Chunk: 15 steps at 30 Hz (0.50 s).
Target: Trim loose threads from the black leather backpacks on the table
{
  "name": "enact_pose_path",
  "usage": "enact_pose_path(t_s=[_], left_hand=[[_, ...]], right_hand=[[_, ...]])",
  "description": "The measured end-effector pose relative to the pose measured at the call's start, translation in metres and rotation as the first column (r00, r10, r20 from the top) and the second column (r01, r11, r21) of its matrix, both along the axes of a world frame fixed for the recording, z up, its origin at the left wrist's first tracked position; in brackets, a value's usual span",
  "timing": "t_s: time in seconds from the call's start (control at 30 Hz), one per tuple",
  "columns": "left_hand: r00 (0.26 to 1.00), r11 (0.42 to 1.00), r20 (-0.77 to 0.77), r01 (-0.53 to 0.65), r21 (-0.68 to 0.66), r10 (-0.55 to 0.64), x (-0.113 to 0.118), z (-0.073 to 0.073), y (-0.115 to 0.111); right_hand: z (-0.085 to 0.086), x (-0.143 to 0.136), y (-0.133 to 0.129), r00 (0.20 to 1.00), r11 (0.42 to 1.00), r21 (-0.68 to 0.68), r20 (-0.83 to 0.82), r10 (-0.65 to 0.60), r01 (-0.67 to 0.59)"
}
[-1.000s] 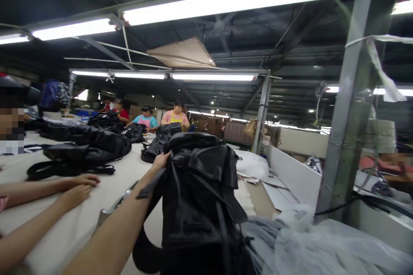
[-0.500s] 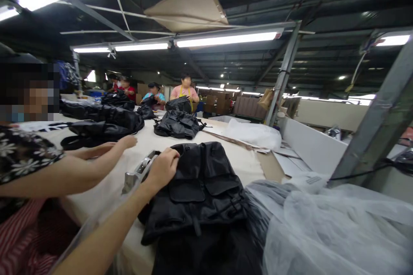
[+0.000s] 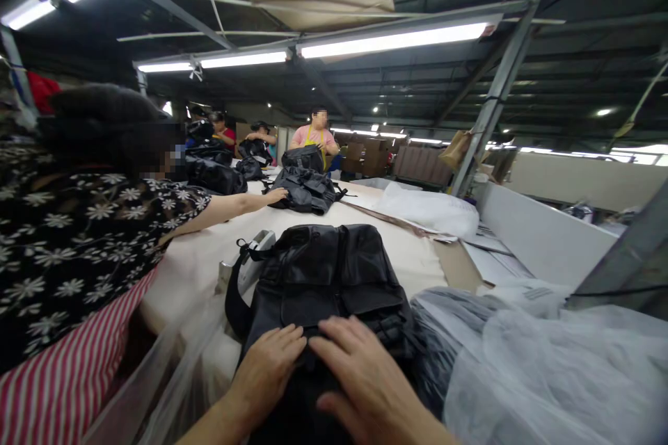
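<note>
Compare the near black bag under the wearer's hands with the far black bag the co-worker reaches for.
The near bag lies flat and smoothed, with the left hand and right hand pressing its near end. The far bag sits crumpled in a heap, touched only by a co-worker's hand. Both are black and rest on the same table.

the left hand [image 3: 271,368] and right hand [image 3: 365,382] are showing bare, wearing no gloves or rings. both forearms are showing without sleeves.
</note>
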<state>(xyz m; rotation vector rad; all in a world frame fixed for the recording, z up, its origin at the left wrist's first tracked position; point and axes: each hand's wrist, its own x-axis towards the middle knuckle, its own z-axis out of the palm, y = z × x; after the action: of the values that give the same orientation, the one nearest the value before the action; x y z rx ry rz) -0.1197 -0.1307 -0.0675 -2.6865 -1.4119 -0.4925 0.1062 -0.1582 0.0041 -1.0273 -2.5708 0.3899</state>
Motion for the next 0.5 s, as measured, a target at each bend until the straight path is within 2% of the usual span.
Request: enact_pose_path(t_s=[0.03,0.07,0.13,0.2,0.3,0.4,0.5], left_hand=[[0.999,0.996,0.025,0.040,0.078,-0.042,-0.001,-0.003,0.001],[0.996,0.988,0.045,0.066,0.140,-0.073,-0.002,-0.005,0.002],[0.994,0.979,0.072,0.071,0.191,-0.086,-0.004,-0.006,0.007],[0.995,0.982,0.087,0.040,0.185,-0.057,-0.007,-0.004,0.019],[0.995,0.985,0.088,0.026,0.171,-0.042,-0.019,0.002,0.041],[0.994,0.986,0.075,0.063,0.153,-0.075,-0.033,0.006,0.054],[0.986,0.979,0.065,0.140,0.151,-0.151,-0.049,0.009,0.055]], right_hand=[[-0.001,0.013,0.014,0.981,0.989,0.038,0.121,-0.149,0.146],[-0.004,0.024,0.026,0.945,0.971,0.069,0.220,-0.241,0.231],[-0.011,0.040,0.041,0.876,0.941,0.096,0.346,-0.337,0.324],[-0.017,0.042,0.045,0.861,0.935,0.092,0.367,-0.352,0.344],[-0.019,0.028,0.041,0.866,0.933,0.109,0.346,-0.360,0.344],[-0.020,0.011,0.033,0.883,0.942,0.090,0.330,-0.334,0.323],[-0.021,0.007,0.023,0.902,0.949,0.052,0.299,-0.312,0.311]])
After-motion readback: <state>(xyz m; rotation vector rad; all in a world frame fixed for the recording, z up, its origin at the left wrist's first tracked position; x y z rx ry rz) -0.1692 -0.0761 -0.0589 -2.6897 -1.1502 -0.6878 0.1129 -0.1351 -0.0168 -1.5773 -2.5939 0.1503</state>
